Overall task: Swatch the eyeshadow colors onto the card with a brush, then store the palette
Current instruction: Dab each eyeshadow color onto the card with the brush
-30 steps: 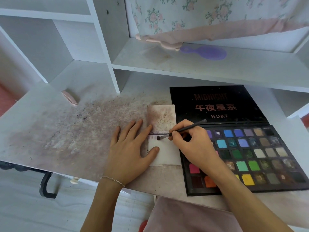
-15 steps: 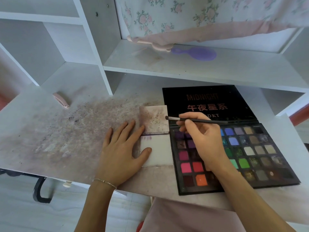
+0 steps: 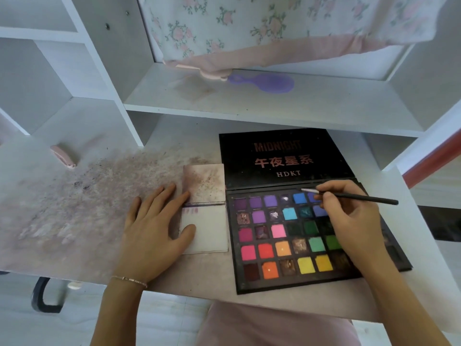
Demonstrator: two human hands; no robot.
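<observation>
Loading colour: right hand [image 3: 349, 221] pinches brush [image 3: 354, 197], tip over the palette's [image 3: 294, 243] far blue pans. Left hand [image 3: 154, 226], fingers spread, pins card [image 3: 209, 231] left of palette. Next: carry the brush to the card's bare area.

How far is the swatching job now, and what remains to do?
Done: a few purple swatches sit at the top left of the card. In hand: the right hand holds the brush, its tip over the blue pans in the top row of the open palette; the left hand lies flat on the card's edge. Left: most of the card is bare, and the palette is not closed or stored.
</observation>
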